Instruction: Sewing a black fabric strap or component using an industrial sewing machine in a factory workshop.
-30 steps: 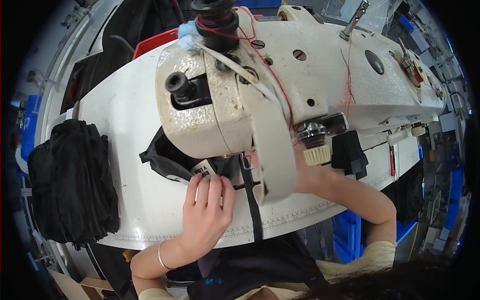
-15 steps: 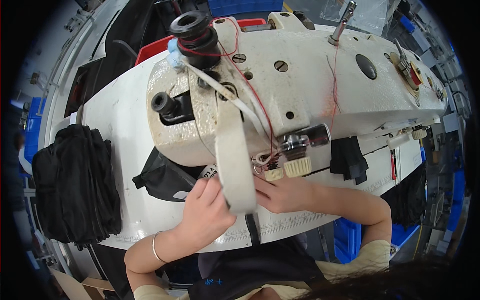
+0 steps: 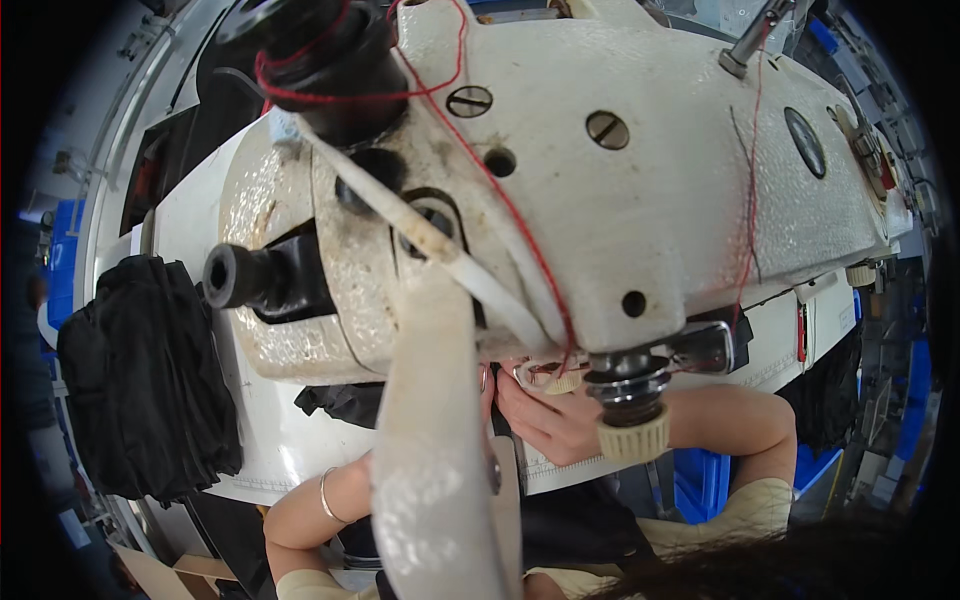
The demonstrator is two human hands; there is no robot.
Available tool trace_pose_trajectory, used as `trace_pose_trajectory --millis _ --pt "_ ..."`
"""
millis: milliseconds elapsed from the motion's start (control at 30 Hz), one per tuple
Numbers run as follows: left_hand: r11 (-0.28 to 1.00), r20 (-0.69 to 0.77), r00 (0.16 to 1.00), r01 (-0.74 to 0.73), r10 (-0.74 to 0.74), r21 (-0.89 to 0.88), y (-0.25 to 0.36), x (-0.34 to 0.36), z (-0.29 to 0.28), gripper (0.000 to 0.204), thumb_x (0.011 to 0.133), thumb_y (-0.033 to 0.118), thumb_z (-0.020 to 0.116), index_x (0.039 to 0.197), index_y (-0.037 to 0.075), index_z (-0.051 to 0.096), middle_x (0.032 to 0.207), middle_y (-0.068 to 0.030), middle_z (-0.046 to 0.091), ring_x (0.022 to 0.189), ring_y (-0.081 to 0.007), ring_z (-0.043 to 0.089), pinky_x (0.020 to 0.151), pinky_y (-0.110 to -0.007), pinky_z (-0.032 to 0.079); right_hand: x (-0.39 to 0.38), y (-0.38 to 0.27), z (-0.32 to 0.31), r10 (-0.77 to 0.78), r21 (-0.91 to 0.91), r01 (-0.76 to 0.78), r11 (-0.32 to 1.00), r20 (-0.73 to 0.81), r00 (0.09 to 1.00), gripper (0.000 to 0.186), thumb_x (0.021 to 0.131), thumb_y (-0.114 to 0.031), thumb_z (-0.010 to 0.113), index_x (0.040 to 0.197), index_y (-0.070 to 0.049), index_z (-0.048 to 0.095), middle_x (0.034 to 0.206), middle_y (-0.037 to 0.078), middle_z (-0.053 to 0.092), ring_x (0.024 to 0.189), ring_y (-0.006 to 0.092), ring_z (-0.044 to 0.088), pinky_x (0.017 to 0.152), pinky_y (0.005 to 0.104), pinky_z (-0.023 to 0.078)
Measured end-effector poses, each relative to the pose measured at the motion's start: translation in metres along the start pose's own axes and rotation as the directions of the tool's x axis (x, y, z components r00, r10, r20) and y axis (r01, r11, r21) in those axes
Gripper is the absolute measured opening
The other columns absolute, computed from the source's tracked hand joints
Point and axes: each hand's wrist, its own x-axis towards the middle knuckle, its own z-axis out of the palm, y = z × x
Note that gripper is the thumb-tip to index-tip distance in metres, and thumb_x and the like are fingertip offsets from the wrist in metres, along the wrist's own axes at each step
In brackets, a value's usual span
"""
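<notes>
A white sewing machine (image 3: 650, 200) with red thread fills the middle of the view and covers much of the work area. Under its head, my right hand (image 3: 550, 422) sits by the needle area with bent fingers held together; its fingertips are hidden. My left hand (image 3: 358, 484) is mostly behind the machine's pale lever (image 3: 437, 430), with only the heel of the hand and a bit of finger showing. Black fabric (image 3: 345, 402) lies on the white table beneath the head, to the left of my hands. Whatever is between my fingers cannot be seen.
A thick pile of black fabric pieces (image 3: 145, 380) lies on the left side of the table (image 3: 265, 450). More black fabric (image 3: 825, 385) hangs at the right edge. Blue bins (image 3: 700, 480) stand below the table, and a tension knob (image 3: 633, 435) juts out beside my right hand.
The view has come closer to the machine, which now looks larger and hides more of my left hand and the black fabric. My hands have drawn closer together beneath the head.
</notes>
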Motion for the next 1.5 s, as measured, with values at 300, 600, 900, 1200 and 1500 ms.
trace_pose_trajectory --millis 300,600,900,1200,1500 --pt "0.997 0.102 0.994 -0.036 0.029 0.064 0.001 0.004 -0.011 0.035 0.075 0.007 0.065 0.109 0.000 0.069 0.120 -0.0158 0.064 0.100 -0.0253 0.063 0.088 -0.035 0.050 0.002 0.002 -0.004 0.015 0.051 -0.016 0.999 0.018 1.000 0.032 0.067 -0.019 0.059 0.085 0.006 0.066 0.089 0.012 0.060 0.087 0.0271 0.062 0.092 0.0439 0.051" --pt "0.516 0.268 0.930 0.363 -0.252 -0.776 -0.012 -0.022 0.037 0.031 0.087 0.011 0.060 0.116 0.002 0.061 0.114 -0.0106 0.065 0.097 -0.0204 0.065 0.086 -0.032 0.052 0.003 0.009 0.013 -0.011 -0.146 0.025 0.989 0.097 0.995 0.020 0.064 -0.019 0.059 0.075 -0.004 0.064 0.077 0.006 0.060 0.085 0.0251 0.060 0.090 0.0438 0.049" --pt "0.763 0.106 0.883 0.450 -0.456 -0.464 -0.034 0.025 -0.016 0.011 0.065 -0.001 0.067 0.075 -0.002 0.064 0.070 -0.0121 0.058 0.068 -0.0325 0.059 0.071 -0.043 0.046 -0.002 0.003 0.011 0.133 0.376 -0.082 0.923 -0.114 0.985 0.039 0.064 -0.011 0.065 0.102 0.000 0.065 0.078 0.005 0.057 0.078 0.0205 0.056 0.073 0.0363 0.051" --pt "0.831 0.336 0.941 0.165 0.028 -0.531 0.039 -0.007 -0.081 0.014 0.065 0.012 0.061 0.075 0.003 0.063 0.076 -0.0056 0.051 0.069 -0.0220 0.051 0.071 -0.034 0.045 -0.007 -0.098 -0.044 0.543 0.791 -0.384 -0.477 0.609 0.579 0.023 0.096 -0.002 0.053 0.118 -0.002 0.061 0.091 0.004 0.062 0.084 0.0111 0.061 0.076 0.0242 0.049" --pt "0.871 -0.029 0.917 0.368 -0.398 -0.327 0.078 -0.050 -0.064 0.032 0.071 -0.001 0.068 0.103 -0.004 0.066 0.075 -0.0052 0.045 0.069 -0.0220 0.048 0.063 -0.034 0.038 -0.009 -0.118 -0.061 0.538 0.835 -0.496 0.239 0.311 0.783 0.045 0.093 -0.013 0.059 0.133 0.006 0.050 0.085 0.008 0.051 0.075 0.0197 0.054 0.072 0.0290 0.046"
